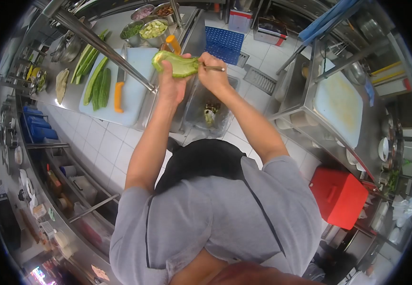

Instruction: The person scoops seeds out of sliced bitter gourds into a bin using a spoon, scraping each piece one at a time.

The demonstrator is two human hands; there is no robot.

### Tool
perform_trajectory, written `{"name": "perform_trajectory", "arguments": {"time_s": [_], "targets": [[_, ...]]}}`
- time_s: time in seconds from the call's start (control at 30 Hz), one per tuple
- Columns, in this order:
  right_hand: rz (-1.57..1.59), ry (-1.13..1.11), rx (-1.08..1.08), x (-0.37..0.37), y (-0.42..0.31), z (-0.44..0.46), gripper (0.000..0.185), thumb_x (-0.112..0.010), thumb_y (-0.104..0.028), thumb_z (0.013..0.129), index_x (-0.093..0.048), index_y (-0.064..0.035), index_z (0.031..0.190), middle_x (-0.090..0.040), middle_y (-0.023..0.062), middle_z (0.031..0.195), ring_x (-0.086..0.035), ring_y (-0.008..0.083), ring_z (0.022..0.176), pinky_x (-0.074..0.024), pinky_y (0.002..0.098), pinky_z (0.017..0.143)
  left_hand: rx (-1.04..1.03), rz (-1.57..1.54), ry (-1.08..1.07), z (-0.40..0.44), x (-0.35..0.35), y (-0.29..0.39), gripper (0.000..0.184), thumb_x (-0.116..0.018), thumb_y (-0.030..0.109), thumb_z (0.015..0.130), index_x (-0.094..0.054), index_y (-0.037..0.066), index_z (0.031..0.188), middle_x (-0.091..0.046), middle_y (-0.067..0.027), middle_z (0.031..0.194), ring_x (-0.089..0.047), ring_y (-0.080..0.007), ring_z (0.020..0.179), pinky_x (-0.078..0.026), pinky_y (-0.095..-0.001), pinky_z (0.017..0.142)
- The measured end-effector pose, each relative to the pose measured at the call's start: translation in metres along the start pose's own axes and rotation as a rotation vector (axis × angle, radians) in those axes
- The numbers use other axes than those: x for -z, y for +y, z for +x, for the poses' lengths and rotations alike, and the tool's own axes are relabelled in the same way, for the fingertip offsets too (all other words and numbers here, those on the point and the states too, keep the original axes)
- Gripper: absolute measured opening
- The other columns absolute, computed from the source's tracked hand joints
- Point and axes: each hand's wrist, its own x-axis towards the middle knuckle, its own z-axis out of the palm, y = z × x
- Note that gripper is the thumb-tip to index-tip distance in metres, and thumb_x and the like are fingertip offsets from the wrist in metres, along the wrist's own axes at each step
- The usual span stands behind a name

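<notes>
My left hand [173, 85] is wrapped round a halved green gourd [182, 66], its pale hollowed inside showing at the left end. My right hand [212, 72] closes on what looks like a metal spoon [215, 68]; its handle sticks out to the right and its head is hidden at the gourd's right end. Below both hands stands a clear plastic bin [197, 122] with dark and pale scraps [210, 114] in it. To the left, a white cutting board [137, 61] bears long green gourd pieces [104, 89] and a knife with an orange handle [119, 96].
Bowls of chopped green pieces [153, 29] and green shreds [131, 31] stand at the back of the counter, near an orange-topped bottle [172, 42]. A metal rail [105, 46] crosses above the board. A red box [335, 197] and another counter's board [337, 102] are at right.
</notes>
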Motion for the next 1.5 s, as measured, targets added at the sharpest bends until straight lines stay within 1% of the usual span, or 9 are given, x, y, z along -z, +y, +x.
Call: {"name": "perform_trajectory", "arguments": {"time_s": [0.33, 0.43, 0.6, 0.7, 0.8, 1.0, 1.2, 1.3, 1.5], "targets": [[0.007, -0.131, -0.219, 0.001, -0.001, -0.008, 0.009, -0.057, -0.002, 0.079, -0.062, -0.0019, 0.087, -0.067, 0.0237, 0.079, -0.066, 0.0443, 0.075, -0.0522, 0.0479, 0.066, -0.022, 0.086, -0.008, -0.006, 0.006, -0.028, 0.086, -0.063, 0.072, 0.083, -0.046, 0.004, 0.133, -0.056, -0.0138, 0.131, -0.053, -0.0291, 0.127, -0.041, -0.0499, 0.11], [0.128, -0.156, -0.135, 0.001, -0.032, -0.011, 0.01, -0.061, -0.007, 0.083, -0.064, -0.0006, 0.09, -0.068, 0.0195, 0.078, -0.07, 0.0328, 0.073, -0.0519, 0.0398, 0.065, 0.07, -0.007, 0.012, -0.008, 0.019, -0.028, 0.083, -0.071, 0.066, 0.081, -0.046, 0.004, 0.13, -0.057, -0.0111, 0.124, -0.055, -0.0271, 0.12, -0.045, -0.0478, 0.105], [0.176, -0.146, -0.267, -0.001, -0.009, -0.007, 0.01, -0.063, -0.007, 0.084, -0.065, 0.0002, 0.091, -0.069, 0.0147, 0.077, -0.064, 0.0219, 0.066, -0.0493, 0.0353, 0.06, 0.076, -0.052, 0.021, -0.008, 0.013, -0.029, 0.091, -0.058, 0.078, 0.081, -0.045, 0.006, 0.134, -0.054, -0.0095, 0.131, -0.048, -0.0263, 0.13, -0.038, -0.0515, 0.11], [0.098, -0.157, -0.168, -0.001, -0.001, -0.015, 0.009, -0.062, -0.005, 0.084, -0.065, 0.0, 0.091, -0.069, 0.017, 0.08, -0.066, 0.0258, 0.068, -0.0504, 0.0372, 0.061, 0.224, 0.091, 0.064, -0.016, 0.003, -0.013, 0.097, -0.049, 0.085, 0.08, -0.044, 0.007, 0.138, -0.051, -0.0124, 0.137, -0.044, -0.0284, 0.135, -0.034, -0.055, 0.112], [0.072, -0.16, 0.013, 0.007, -0.008, -0.018, 0.006, -0.058, 0.0, 0.08, -0.059, -0.0008, 0.086, -0.066, 0.0199, 0.083, -0.065, 0.0424, 0.078, -0.0527, 0.0473, 0.067, 0.241, -0.033, 0.065, -0.022, 0.005, 0.005, 0.103, -0.04, 0.09, 0.079, -0.042, 0.009, 0.141, -0.049, -0.0149, 0.141, -0.044, -0.0313, 0.136, -0.035, -0.0579, 0.112], [-0.054, -0.252, 0.348, 0.02, -0.024, -0.028, 0.011, -0.06, 0.002, 0.076, -0.053, -0.0035, 0.083, -0.056, 0.0163, 0.08, -0.062, 0.04, 0.078, -0.0523, 0.0491, 0.067, 0.427, -0.112, 0.014, -0.02, 0.018, 0.032, 0.078, -0.051, 0.069, 0.092, -0.048, 0.006, 0.137, -0.055, -0.0188, 0.135, -0.052, -0.0368, 0.129, -0.038, -0.0596, 0.11], [-0.11, -0.225, 0.362, 0.014, -0.017, -0.033, 0.016, -0.063, 0.001, 0.073, -0.054, -0.0042, 0.085, -0.056, 0.015, 0.082, -0.063, 0.0377, 0.079, -0.0541, 0.0473, 0.067, 0.365, -0.241, -0.164, -0.028, 0.018, 0.037, 0.057, -0.056, 0.05, 0.094, -0.057, 0.004, 0.126, -0.058, -0.0195, 0.131, -0.052, -0.0342, 0.13, -0.037, -0.0571, 0.113], [-0.109, -0.235, 0.4, 0.013, -0.029, -0.037, 0.018, -0.064, 0.001, 0.072, -0.054, -0.0053, 0.085, -0.054, 0.0141, 0.081, -0.063, 0.0373, 0.081, -0.0544, 0.0471, 0.067, 0.35, -0.224, 0.189, -0.024, 0.017, 0.019, 0.053, -0.057, 0.042, 0.095, -0.055, 0.003, 0.13, -0.057, -0.02, 0.135, -0.051, -0.0333, 0.131, -0.036, -0.0551, 0.114], [0.003, -0.083, 0.208, 0.006, -0.004, -0.022, 0.012, -0.059, 0.002, 0.079, -0.058, -0.0033, 0.089, -0.062, 0.0203, 0.082, -0.064, 0.042, 0.076, -0.053, 0.0491, 0.067, 0.221, -0.143, -0.001, -0.032, 0.02, 0.007, 0.062, -0.055, 0.035, 0.095, -0.045, -0.001, 0.144, -0.049, -0.0222, 0.146, -0.046, -0.0345, 0.138, -0.033, -0.0537, 0.117]]}}
